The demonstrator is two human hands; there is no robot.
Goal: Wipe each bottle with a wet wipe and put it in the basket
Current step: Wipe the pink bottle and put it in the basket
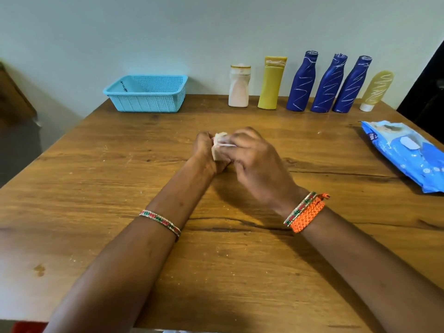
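Six bottles (303, 81) stand in a row along the bench's (120, 188) far edge toward the right corner; the blue basket (146, 93) sits at the far edge, left of them. Open wood lies between. At mid-bench, the left hand (206, 150) and right hand (254, 162) together grip a folded wet wipe (219, 146). The wipes pack (406, 152) lies at the right edge.

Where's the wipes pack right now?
The wipes pack lies at the table's right edge, in front of the bottle row, nearest the beige tube.

The blue wipes pack (406, 152) carries small white lettering, seemingly too blurred to read.
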